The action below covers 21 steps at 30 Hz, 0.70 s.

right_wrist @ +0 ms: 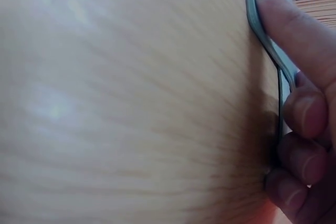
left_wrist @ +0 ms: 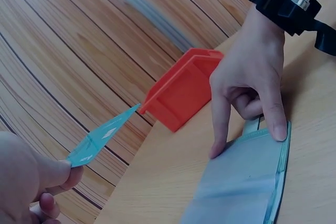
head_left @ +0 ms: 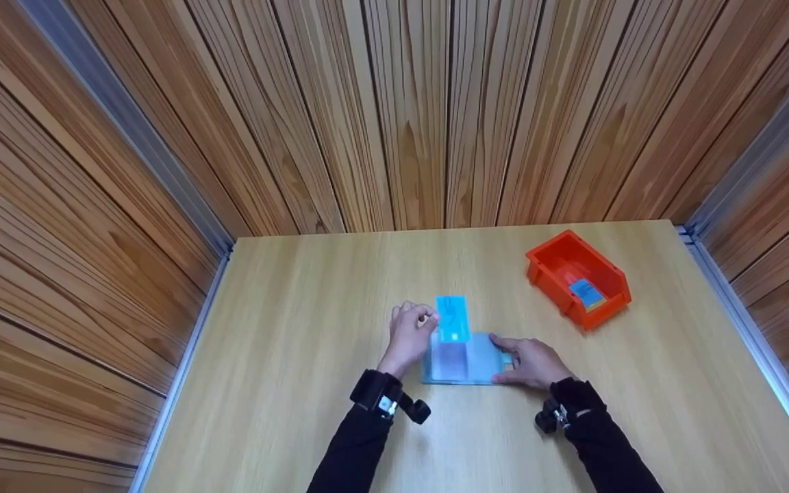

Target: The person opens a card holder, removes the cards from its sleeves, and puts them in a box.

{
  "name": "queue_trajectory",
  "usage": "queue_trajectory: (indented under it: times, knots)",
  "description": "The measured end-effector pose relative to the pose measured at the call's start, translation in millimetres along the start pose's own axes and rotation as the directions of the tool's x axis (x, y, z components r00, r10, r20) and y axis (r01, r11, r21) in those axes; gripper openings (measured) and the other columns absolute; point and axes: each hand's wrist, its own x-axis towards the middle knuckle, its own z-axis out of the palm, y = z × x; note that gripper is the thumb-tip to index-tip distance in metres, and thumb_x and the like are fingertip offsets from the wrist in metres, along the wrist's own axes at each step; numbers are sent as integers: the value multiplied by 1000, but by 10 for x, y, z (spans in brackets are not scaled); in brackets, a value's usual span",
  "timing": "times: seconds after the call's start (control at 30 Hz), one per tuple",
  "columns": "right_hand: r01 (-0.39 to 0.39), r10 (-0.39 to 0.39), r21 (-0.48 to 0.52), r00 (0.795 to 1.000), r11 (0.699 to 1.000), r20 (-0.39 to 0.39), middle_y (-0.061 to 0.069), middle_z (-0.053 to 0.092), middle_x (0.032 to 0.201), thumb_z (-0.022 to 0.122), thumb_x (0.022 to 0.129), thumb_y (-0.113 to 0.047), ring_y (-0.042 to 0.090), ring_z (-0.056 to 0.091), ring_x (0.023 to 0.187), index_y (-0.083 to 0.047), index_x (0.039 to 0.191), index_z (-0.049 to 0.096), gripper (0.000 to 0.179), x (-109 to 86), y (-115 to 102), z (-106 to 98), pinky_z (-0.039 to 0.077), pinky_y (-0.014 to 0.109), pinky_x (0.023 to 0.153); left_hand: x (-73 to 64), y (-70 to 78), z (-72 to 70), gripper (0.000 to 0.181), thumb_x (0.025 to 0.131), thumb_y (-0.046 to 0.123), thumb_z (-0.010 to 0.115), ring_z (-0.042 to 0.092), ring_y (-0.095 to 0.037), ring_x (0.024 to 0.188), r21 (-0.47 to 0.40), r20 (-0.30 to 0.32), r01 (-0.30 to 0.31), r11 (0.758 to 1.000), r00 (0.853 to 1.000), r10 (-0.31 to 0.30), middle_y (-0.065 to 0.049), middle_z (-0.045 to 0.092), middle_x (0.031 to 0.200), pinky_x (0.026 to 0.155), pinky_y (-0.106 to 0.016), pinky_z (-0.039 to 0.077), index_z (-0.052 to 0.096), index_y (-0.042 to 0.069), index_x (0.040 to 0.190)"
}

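Note:
In the head view my left hand (head_left: 409, 334) pinches a bright blue card (head_left: 453, 318) between thumb and fingers. The card is raised and overlaps the upper part of a translucent pale-blue card binder (head_left: 485, 366), which lies on the table. In the left wrist view the card (left_wrist: 100, 137) slants up from the fingertips, apart from the binder (left_wrist: 236, 182). My right hand (head_left: 537, 363) grips the binder's right end, thumb at the near corner and index finger at the far one. The other fingers curl in at a small tab (left_wrist: 252, 126). Up close, the right thumb (right_wrist: 294, 30) lies along the binder's edge.
An orange-red bin (head_left: 576, 279) stands at the back right of the wooden table (head_left: 298, 383), with a blue and yellow label or card (head_left: 586, 293) inside. Wood-panelled walls (head_left: 408, 116) enclose the table at the back and both sides, with metal rails (head_left: 182, 363) along the edges.

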Motion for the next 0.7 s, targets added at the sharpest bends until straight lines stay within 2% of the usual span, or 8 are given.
queue_trajectory:
  times: [0.2,0.3,0.33,0.4,0.43,0.5,0.63,0.7]
  knots:
    - [-6,6,5,1000,1000,3,8,54,155,89,79,-42,29,55,136,-18,156,47,91,-20,1,-12,44,55,113,-5,-14,27,16,105,22,60,40,-18,102,-7,-7,1,1000,1000,-1,1,47,100,82,-31,33,70,16,92]
    - [-16,18,70,1000,997,-18,11,71,128,85,84,-41,25,64,107,-17,154,51,82,-44,0,-46,54,42,95,-7,-19,42,16,105,21,61,40,-18,101,-2,-3,-4,1000,1000,4,1,47,99,82,-31,33,70,15,92]
    - [-13,17,101,999,995,-38,10,72,114,83,87,-40,23,65,97,-16,152,54,76,-43,-2,-61,54,36,86,-8,-22,46,17,104,22,61,39,-18,101,0,-1,-6,1000,1000,6,1,47,99,81,-31,32,70,15,92]
    - [-12,28,178,996,984,-85,6,68,93,76,94,-37,18,58,80,-14,145,61,57,-33,-37,-96,48,29,69,-11,-26,50,17,105,22,61,39,-18,100,4,4,-4,1000,1000,4,1,46,98,81,-31,32,70,15,93]
    - [-12,36,230,994,973,-100,5,63,85,72,98,-35,18,56,74,-12,139,65,47,-23,-69,-117,43,27,64,-11,-29,51,17,105,23,61,39,-17,100,4,6,-3,1000,1000,3,2,46,98,81,-31,31,71,15,93]
    - [-9,50,318,991,948,-123,4,61,80,62,105,-34,18,55,72,-9,128,70,35,0,-166,-155,44,25,62,-13,-31,53,17,104,23,61,39,-17,100,6,5,-9,1000,1000,9,1,47,98,82,-31,31,71,14,93]
    - [-51,109,472,989,880,-95,3,54,72,50,110,-38,22,54,66,-7,115,72,38,31,-435,-197,47,27,60,-23,-9,95,17,104,23,61,39,-17,100,-14,17,-5,1000,1000,6,2,47,99,82,-30,32,71,14,94]
    - [-56,116,508,989,859,-86,2,53,68,48,110,-39,21,52,61,-7,110,71,39,47,-546,-189,47,28,58,-30,-1,122,17,104,23,61,39,-17,99,-20,26,-7,1000,1000,8,2,47,98,81,-30,32,71,14,94]
